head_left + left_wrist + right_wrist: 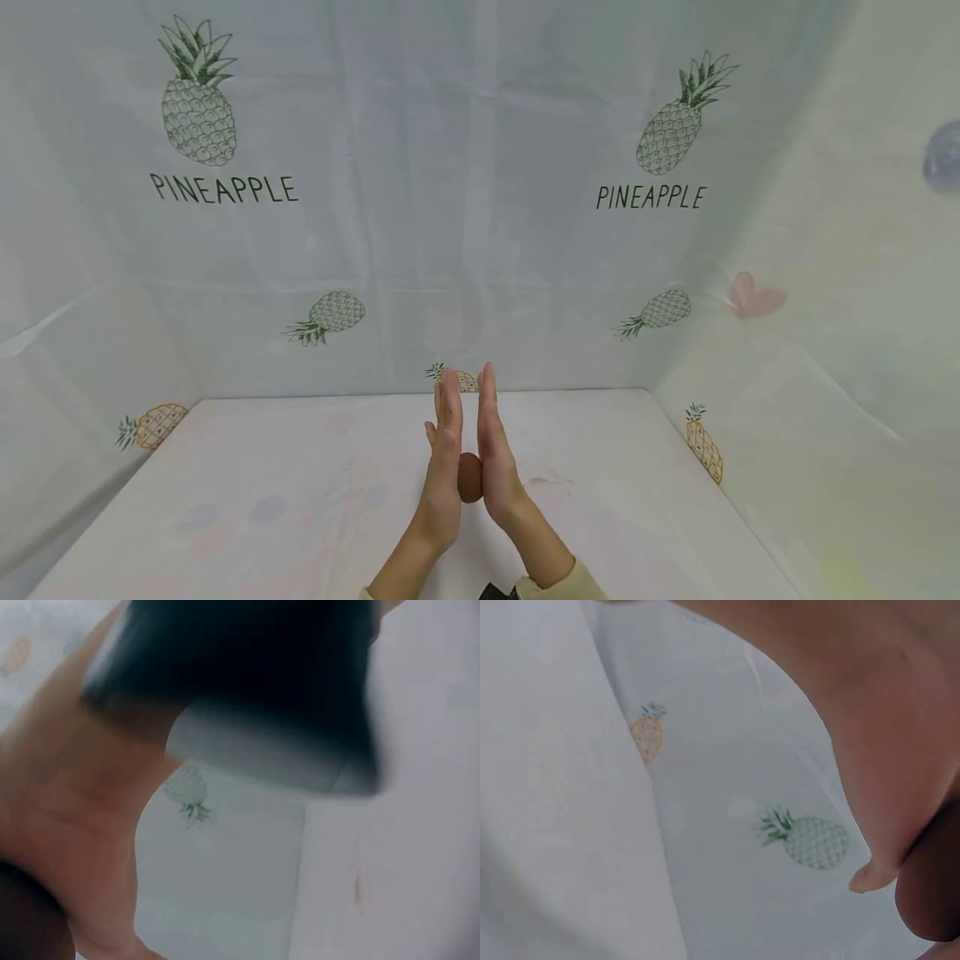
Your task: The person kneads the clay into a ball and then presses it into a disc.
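A smooth dark brown ball (470, 478) sits between my two palms above the white table. My left hand (444, 467) presses it from the left with fingers straight and pointing up. From the other side my right hand (498, 462) presses it, its fingers also straight. The palms stand facing each other, with a gap above the ball. In the left wrist view, part of the ball (28, 919) shows at the lower left corner against a palm. The right wrist view has the ball (930, 889) at its right edge, beside a thumb.
Under the hands lies a white table surface (300, 500) with faint coloured patches. A pale curtain (465, 208) printed with pineapples hangs behind and at both sides. A blurred black object (247, 667) covers the top of the left wrist view.
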{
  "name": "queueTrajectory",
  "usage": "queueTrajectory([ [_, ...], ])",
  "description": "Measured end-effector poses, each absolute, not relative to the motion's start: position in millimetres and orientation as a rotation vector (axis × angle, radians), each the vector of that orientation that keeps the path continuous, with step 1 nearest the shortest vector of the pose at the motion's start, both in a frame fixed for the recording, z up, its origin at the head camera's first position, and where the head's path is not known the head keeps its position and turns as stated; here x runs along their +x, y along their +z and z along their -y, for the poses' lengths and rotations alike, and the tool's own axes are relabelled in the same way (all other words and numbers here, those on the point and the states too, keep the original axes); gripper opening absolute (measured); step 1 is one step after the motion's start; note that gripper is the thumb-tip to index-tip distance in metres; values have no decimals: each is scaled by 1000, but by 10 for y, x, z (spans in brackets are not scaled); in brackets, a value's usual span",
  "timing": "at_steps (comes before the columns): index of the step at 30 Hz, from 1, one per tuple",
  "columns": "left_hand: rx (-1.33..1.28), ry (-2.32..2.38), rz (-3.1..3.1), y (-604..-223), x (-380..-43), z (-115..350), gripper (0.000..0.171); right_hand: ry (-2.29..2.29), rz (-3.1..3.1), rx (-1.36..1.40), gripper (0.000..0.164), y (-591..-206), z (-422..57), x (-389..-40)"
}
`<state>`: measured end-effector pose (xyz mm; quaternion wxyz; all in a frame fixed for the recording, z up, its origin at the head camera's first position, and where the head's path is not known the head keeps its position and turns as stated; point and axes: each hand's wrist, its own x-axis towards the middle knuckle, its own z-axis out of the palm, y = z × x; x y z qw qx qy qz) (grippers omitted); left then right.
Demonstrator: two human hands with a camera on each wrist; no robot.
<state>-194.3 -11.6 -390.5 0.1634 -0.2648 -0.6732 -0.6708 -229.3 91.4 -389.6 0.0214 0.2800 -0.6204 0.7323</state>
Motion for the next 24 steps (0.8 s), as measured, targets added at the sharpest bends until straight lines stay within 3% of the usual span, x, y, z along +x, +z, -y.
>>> queueTrajectory([
  [12,-686,-1948,1901,-3913,-2093,279,61,2193,1953,970,54,-3770,-850,-2042],
  [24,-786,-1881,1975,-4018,-2012,37,58,2248,1841,859,59,-3682,-1083,-2195],
])
